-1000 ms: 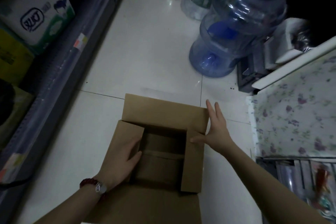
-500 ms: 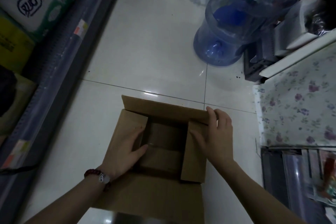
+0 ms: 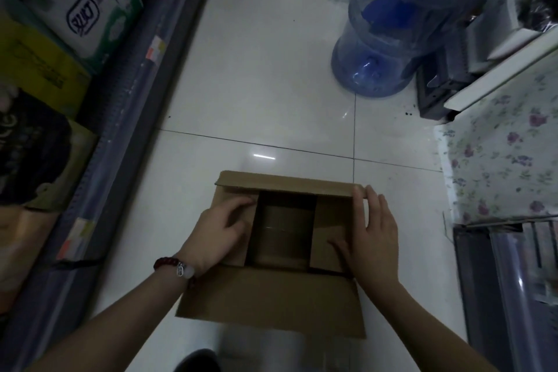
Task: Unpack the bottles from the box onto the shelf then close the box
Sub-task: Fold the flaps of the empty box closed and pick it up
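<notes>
A brown cardboard box (image 3: 271, 299) sits on the white tiled floor in front of me, its inside dark and with no bottles visible in it. My left hand (image 3: 220, 229), with a bead bracelet at the wrist, presses the left side flap down with loosely bent fingers. My right hand (image 3: 368, 235) lies flat on the right side flap, fingertips touching the far flap's right end. The near flap (image 3: 271, 302) lies folded outward toward me. The far flap (image 3: 283, 183) leans inward over the opening.
A shelf (image 3: 120, 118) runs along the left with a white-green carton (image 3: 81, 3) and a yellow box (image 3: 36, 69). Two large blue water jugs (image 3: 392, 39) stand on the floor at the far right. A flower-patterned surface (image 3: 507, 154) is at the right.
Both side flaps have been pushed down nearly flat over the opening. My right hand moved from the box's outer right side onto the right flap. The far flap has tipped inward.
</notes>
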`<state>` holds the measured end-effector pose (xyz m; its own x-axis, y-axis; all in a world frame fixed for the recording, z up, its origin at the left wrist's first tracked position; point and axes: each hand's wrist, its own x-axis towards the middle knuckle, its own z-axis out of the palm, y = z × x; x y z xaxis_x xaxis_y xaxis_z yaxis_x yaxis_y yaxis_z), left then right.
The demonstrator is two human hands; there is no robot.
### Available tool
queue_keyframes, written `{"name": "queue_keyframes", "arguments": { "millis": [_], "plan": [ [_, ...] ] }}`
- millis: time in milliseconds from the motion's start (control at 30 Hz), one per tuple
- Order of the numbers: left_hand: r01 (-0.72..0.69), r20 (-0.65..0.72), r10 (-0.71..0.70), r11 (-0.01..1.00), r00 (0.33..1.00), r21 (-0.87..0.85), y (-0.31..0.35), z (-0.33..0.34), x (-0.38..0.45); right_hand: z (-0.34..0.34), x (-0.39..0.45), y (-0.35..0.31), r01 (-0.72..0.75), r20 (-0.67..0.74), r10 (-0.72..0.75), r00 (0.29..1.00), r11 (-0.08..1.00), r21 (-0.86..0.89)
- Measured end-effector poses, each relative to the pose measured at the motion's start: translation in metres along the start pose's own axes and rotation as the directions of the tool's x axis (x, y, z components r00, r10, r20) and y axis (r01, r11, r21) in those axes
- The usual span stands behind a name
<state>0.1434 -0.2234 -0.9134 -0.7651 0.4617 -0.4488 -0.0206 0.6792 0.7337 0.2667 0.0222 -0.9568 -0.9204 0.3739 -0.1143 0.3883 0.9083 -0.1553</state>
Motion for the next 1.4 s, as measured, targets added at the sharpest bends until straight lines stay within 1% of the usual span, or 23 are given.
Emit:
{"name": "queue_keyframes", "arguments": {
  "millis": [100, 233, 333, 433, 567, 700, 767, 867, 933, 967, 1033, 1133, 1233, 1300, 1333, 1400],
  "plan": [
    [0.017, -0.003, -0.017, 1.0, 1.0, 0.012, -0.006, -0.008, -0.002, -0.005, 0.012, -0.001, -0.001, 0.032, 0.002, 0.999, 1.0, -0.025],
    [0.05, 0.017, -0.051, 0.996, 0.999, 0.077, -0.011, -0.011, -0.012, -0.005, 0.004, 0.008, 0.068, 0.133, -0.054, 0.99, 0.992, -0.103],
    [0.046, -0.002, -0.046, 0.993, 0.999, 0.107, -0.017, -0.009, -0.023, -0.004, -0.011, 0.016, 0.084, 0.232, -0.062, 0.971, 0.993, -0.086],
    [0.043, 0.007, -0.044, 0.993, 0.999, 0.107, -0.019, -0.007, -0.03, -0.004, -0.012, 0.018, 0.064, 0.278, -0.039, 0.96, 0.995, -0.08],
    [0.002, 0.138, -0.024, 0.988, 0.99, 0.154, -0.014, -0.003, -0.043, -0.002, -0.006, 0.009, 0.022, 0.327, 0.012, 0.945, 0.995, -0.1],
    [-0.029, 0.278, -0.028, 0.98, 0.96, 0.198, -0.014, 0.008, -0.058, -0.002, -0.003, 0.007, -0.011, 0.39, 0.037, 0.92, 0.998, -0.069],
    [-0.105, 0.335, 0.001, 0.95, 0.942, 0.294, -0.02, 0.015, -0.061, -0.004, -0.005, 0.009, -0.006, 0.406, 0.03, 0.914, 0.998, -0.06],
    [-0.228, 0.368, 0.055, 0.866, 0.928, 0.445, -0.033, 0.025, -0.062, -0.006, -0.004, 0.01, -0.006, 0.411, 0.026, 0.911, 0.999, -0.05],
    [-0.27, 0.361, 0.088, 0.827, 0.929, 0.494, -0.038, 0.028, -0.063, -0.008, -0.003, 0.011, -0.01, 0.412, 0.023, 0.911, 0.999, -0.033],
    [-0.28, 0.35, 0.106, 0.822, 0.931, 0.496, -0.039, 0.028, -0.063, -0.009, -0.002, 0.011, -0.011, 0.413, 0.02, 0.91, 1.0, -0.025],
    [-0.281, 0.334, 0.126, 0.836, 0.934, 0.471, -0.04, 0.025, -0.062, -0.01, -0.002, 0.013, -0.004, 0.408, 0.006, 0.913, 1.0, -0.006],
    [-0.242, 0.298, 0.114, 0.865, 0.948, 0.44, -0.032, 0.012, -0.06, -0.011, 0.001, 0.018, -0.004, 0.409, -0.013, 0.912, 0.999, 0.04],
    [-0.176, 0.143, 0.127, 0.892, 0.982, 0.417, -0.024, -0.004, -0.052, -0.01, 0.006, 0.025, -0.004, 0.42, -0.048, 0.906, 0.993, 0.122],
    [-0.172, 0.049, 0.17, 0.861, 0.984, 0.478, -0.019, -0.011, -0.039, -0.012, 0.008, 0.028, -0.019, 0.416, -0.066, 0.907, 0.98, 0.198],
    [-0.167, 0.021, 0.184, 0.833, 0.983, 0.527, -0.017, -0.012, -0.031, -0.015, 0.009, 0.028, -0.044, 0.413, -0.065, 0.908, 0.967, 0.25],
    [-0.134, -0.021, 0.18, 0.797, 0.983, 0.589, -0.012, -0.014, -0.015, -0.025, 0.01, 0.024, -0.174, 0.414, -0.005, 0.91, 0.903, 0.394]
  ]
}}
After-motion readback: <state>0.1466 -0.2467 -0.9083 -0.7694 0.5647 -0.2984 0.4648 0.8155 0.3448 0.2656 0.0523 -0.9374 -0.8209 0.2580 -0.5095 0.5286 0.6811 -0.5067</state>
